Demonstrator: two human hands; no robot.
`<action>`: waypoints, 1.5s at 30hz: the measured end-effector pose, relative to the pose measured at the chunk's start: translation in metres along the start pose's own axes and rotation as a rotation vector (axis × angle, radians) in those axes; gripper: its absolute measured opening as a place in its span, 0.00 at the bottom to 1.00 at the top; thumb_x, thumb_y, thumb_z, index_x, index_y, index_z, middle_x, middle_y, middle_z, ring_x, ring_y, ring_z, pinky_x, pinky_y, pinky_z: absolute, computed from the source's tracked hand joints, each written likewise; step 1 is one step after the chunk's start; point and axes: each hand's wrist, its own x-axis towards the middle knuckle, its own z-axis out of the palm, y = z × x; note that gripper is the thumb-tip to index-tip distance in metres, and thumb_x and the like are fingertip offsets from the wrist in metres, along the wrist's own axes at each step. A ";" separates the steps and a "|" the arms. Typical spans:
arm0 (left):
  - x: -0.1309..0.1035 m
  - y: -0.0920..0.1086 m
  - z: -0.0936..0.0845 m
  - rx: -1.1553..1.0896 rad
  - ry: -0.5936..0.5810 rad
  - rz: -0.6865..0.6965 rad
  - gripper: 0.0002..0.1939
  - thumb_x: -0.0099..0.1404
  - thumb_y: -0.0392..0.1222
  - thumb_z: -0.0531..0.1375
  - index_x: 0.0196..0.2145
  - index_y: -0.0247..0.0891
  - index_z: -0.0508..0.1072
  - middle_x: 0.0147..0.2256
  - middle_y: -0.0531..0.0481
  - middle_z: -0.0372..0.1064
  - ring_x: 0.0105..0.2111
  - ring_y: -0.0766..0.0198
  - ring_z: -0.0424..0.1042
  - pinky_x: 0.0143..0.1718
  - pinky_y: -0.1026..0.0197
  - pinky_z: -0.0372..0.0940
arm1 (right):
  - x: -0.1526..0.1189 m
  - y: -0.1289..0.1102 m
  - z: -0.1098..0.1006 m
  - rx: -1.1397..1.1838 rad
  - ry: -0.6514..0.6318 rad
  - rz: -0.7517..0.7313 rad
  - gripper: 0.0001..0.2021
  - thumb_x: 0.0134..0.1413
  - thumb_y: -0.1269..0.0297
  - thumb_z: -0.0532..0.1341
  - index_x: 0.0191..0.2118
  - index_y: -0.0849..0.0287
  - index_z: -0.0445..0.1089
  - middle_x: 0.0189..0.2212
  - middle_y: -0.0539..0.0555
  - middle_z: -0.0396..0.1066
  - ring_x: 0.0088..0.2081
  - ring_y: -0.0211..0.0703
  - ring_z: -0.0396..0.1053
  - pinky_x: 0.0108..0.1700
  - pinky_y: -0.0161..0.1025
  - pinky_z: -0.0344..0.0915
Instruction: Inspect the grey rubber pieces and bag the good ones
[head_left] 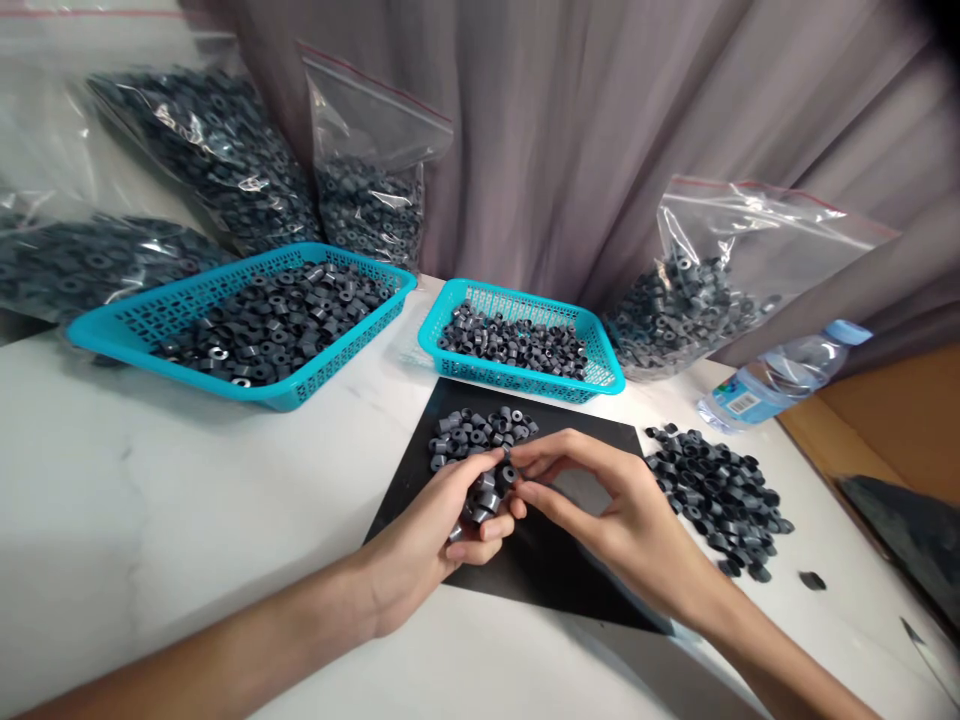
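Cupped in my left hand (450, 520) are several small dark grey cylinders (487, 497), some with a round hole through the middle. The thumb lies over them and the fingers curl up underneath. My right hand (600, 490) meets it from the right, thumb and forefinger pinched at one grey cylinder (508, 475) by the left fingertips. Just behind the hands, a loose heap of the same cylinders (472, 430) lies on a black mat (409, 490). To the right of my right hand spreads a pile of short dark rings or caps (720, 490).
Two blue baskets, a larger one (292, 392) at left and a smaller one (517, 378) at centre, hold grey pieces. Zip bags of pieces (371, 200) stand behind, another bag (690, 310) at right. A water bottle (787, 375) leans there. One stray ring (812, 580) lies apart.
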 end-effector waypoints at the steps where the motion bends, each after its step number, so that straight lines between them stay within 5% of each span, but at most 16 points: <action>1: 0.000 0.001 0.000 0.001 0.001 -0.003 0.14 0.70 0.44 0.53 0.32 0.32 0.70 0.26 0.52 0.63 0.18 0.78 0.51 0.14 0.73 0.39 | 0.001 0.002 -0.001 0.006 0.009 0.012 0.09 0.63 0.62 0.62 0.47 0.52 0.74 0.44 0.53 0.76 0.44 0.44 0.74 0.48 0.41 0.71; 6: 0.000 0.003 -0.002 0.003 -0.020 -0.033 0.13 0.68 0.44 0.54 0.32 0.31 0.71 0.28 0.51 0.63 0.18 0.79 0.49 0.15 0.73 0.37 | 0.010 0.033 -0.006 -0.190 0.123 -0.049 0.11 0.67 0.63 0.57 0.51 0.52 0.72 0.49 0.54 0.73 0.50 0.46 0.71 0.54 0.45 0.68; 10: 0.000 0.000 -0.003 -0.003 -0.050 -0.032 0.11 0.67 0.42 0.54 0.32 0.32 0.71 0.28 0.51 0.63 0.19 0.78 0.51 0.15 0.73 0.37 | 0.022 0.058 -0.001 -0.408 0.017 -0.145 0.19 0.70 0.66 0.51 0.63 0.48 0.62 0.62 0.55 0.63 0.62 0.49 0.60 0.64 0.53 0.58; 14: 0.000 -0.001 -0.003 0.023 -0.068 -0.040 0.10 0.66 0.41 0.53 0.31 0.33 0.70 0.28 0.52 0.62 0.19 0.77 0.51 0.16 0.72 0.37 | 0.030 0.063 0.007 -0.467 -0.054 -0.170 0.22 0.70 0.65 0.51 0.67 0.47 0.57 0.66 0.54 0.58 0.65 0.49 0.56 0.66 0.54 0.56; 24: 0.002 0.000 -0.003 -0.036 -0.083 -0.130 0.11 0.65 0.41 0.54 0.26 0.35 0.63 0.23 0.59 0.49 0.19 0.76 0.41 0.16 0.72 0.35 | 0.029 0.066 0.013 -0.289 0.098 -0.191 0.15 0.66 0.69 0.58 0.55 0.50 0.70 0.50 0.56 0.72 0.52 0.47 0.70 0.56 0.46 0.68; 30: 0.006 -0.003 -0.006 0.068 -0.082 -0.113 0.18 0.65 0.49 0.59 0.24 0.38 0.57 0.21 0.62 0.42 0.20 0.74 0.35 0.16 0.70 0.33 | 0.025 0.061 0.011 -0.223 0.123 -0.161 0.12 0.66 0.69 0.59 0.51 0.51 0.73 0.46 0.54 0.74 0.49 0.47 0.72 0.52 0.43 0.69; 40: 0.000 -0.005 -0.003 0.221 -0.001 0.004 0.22 0.66 0.56 0.59 0.25 0.38 0.58 0.28 0.54 0.58 0.22 0.74 0.45 0.18 0.67 0.34 | 0.020 0.057 0.011 -0.173 0.144 -0.106 0.10 0.65 0.68 0.59 0.50 0.53 0.73 0.43 0.54 0.72 0.42 0.43 0.71 0.47 0.41 0.68; 45: -0.003 -0.003 0.000 0.267 0.003 -0.035 0.19 0.67 0.53 0.59 0.27 0.36 0.63 0.25 0.58 0.52 0.20 0.75 0.41 0.18 0.67 0.34 | 0.018 0.056 0.011 -0.189 0.165 -0.098 0.07 0.64 0.66 0.60 0.46 0.55 0.73 0.41 0.54 0.72 0.43 0.45 0.69 0.47 0.42 0.67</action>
